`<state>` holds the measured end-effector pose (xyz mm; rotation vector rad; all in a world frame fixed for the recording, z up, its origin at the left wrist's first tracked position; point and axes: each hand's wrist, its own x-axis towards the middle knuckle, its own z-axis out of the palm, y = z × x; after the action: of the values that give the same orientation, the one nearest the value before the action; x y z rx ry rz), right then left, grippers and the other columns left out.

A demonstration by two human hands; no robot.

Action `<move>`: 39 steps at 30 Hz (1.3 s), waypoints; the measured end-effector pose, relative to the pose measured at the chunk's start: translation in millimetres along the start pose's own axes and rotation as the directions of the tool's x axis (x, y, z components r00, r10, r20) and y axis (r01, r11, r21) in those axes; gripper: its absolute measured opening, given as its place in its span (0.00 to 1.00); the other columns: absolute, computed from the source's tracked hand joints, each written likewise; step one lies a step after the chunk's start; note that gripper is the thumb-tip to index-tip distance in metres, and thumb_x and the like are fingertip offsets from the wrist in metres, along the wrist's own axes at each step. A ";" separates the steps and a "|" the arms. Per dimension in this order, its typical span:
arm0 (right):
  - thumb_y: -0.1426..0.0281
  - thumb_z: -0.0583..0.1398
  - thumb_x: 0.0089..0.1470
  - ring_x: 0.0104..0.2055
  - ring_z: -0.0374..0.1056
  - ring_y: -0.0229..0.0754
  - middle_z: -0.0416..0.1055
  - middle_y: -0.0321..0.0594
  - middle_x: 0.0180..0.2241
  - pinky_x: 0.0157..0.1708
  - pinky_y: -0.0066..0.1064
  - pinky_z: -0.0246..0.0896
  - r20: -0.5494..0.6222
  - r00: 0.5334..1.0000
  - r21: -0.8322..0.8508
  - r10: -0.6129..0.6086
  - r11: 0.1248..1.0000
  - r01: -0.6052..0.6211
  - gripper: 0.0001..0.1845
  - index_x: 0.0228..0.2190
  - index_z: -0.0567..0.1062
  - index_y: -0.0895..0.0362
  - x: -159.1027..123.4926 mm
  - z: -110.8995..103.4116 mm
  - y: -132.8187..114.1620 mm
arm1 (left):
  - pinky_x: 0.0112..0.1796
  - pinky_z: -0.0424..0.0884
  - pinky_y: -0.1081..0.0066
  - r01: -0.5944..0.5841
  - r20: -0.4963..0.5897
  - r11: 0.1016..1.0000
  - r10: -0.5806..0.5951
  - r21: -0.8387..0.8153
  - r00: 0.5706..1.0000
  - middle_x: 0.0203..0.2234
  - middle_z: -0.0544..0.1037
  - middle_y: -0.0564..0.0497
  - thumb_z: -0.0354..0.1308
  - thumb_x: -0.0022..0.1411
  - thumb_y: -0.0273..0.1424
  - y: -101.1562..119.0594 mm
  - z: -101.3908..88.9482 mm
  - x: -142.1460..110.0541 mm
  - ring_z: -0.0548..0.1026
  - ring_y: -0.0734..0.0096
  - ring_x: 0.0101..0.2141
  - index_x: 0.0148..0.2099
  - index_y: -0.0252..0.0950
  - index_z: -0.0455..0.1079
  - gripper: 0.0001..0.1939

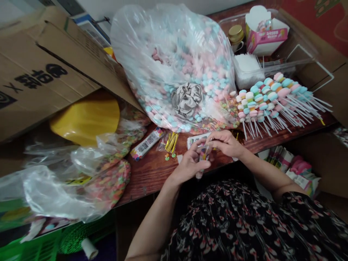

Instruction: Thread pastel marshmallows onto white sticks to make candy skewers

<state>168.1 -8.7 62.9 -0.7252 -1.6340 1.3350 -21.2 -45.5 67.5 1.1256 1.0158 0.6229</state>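
Note:
My left hand [187, 164] is closed around a small clear plastic bag [203, 154] with coloured print, close to the table's front edge. At the top of this bag my right hand [227, 142] is closed, its fingertips pinching the plastic; what is inside the bag is too small to tell. Just behind my hands lies a white printed packet [193, 140]. To the left are gold twist ties [172, 141], two small green-and-orange candies [170, 157] and a stack of printed labels [146, 143].
A huge clear bag of pastel candies [187, 54] fills the back. Candy skewers on white sticks [272, 95] are piled at right, before a clear plastic bin [299, 59]. Bags of gummies [114, 181] and a cardboard box [49, 72] crowd the left.

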 end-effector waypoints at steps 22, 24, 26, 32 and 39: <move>0.73 0.57 0.58 0.33 0.67 0.38 0.71 0.38 0.29 0.35 0.31 0.62 -0.196 0.967 -0.380 -0.165 0.922 0.080 0.07 0.31 0.75 0.56 -11.0 32.8 20.8 | 0.17 0.60 0.78 0.253 0.137 0.958 -0.235 -0.137 0.962 0.20 0.70 0.54 0.58 0.60 0.49 -20.2 -18.4 -9.9 0.64 0.80 0.17 0.34 0.34 0.67 0.21; 0.71 0.57 0.59 0.46 0.68 0.44 0.74 0.42 0.39 0.43 0.37 0.62 -0.077 0.953 -0.565 -0.293 0.801 0.201 0.09 0.40 0.76 0.53 -9.6 24.5 17.8 | 0.18 0.61 0.77 0.258 0.141 0.943 -0.232 -0.209 0.962 0.18 0.68 0.54 0.59 0.59 0.46 -19.5 -21.0 -9.1 0.65 0.78 0.18 0.30 0.34 0.65 0.19; 0.70 0.56 0.60 0.57 0.62 0.47 0.72 0.40 0.49 0.50 0.43 0.58 0.227 0.906 -0.671 -0.356 0.617 0.411 0.14 0.47 0.73 0.47 -7.1 13.3 13.1 | 0.21 0.64 0.74 0.271 0.195 0.923 -0.222 -0.275 0.955 0.18 0.68 0.54 0.61 0.57 0.43 -17.5 -22.9 -9.1 0.66 0.77 0.19 0.28 0.34 0.65 0.18; 0.70 0.51 0.64 0.53 0.62 0.45 0.75 0.36 0.41 0.52 0.45 0.48 0.654 0.733 -0.631 -0.185 0.402 0.664 0.11 0.41 0.74 0.51 10.7 -5.6 -8.5 | 0.20 0.64 0.73 0.373 0.432 0.918 -0.285 -0.134 0.856 0.21 0.69 0.51 0.61 0.56 0.44 2.7 -27.7 -8.2 0.66 0.76 0.19 0.28 0.34 0.64 0.18; 0.73 0.56 0.56 0.39 0.60 0.44 0.74 0.41 0.31 0.40 0.37 0.44 0.355 0.892 -0.872 0.281 0.443 0.208 0.09 0.30 0.76 0.58 19.3 -1.9 -15.1 | 0.34 0.69 0.70 -0.276 0.028 0.699 0.344 0.659 0.939 0.30 0.76 0.48 0.54 0.61 0.36 -3.3 -23.2 4.5 0.72 0.70 0.31 0.37 0.35 0.74 0.11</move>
<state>162.6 4.9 82.7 -1.1036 -2.8062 0.5197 -40.3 -32.8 60.9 1.9447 1.1789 0.6031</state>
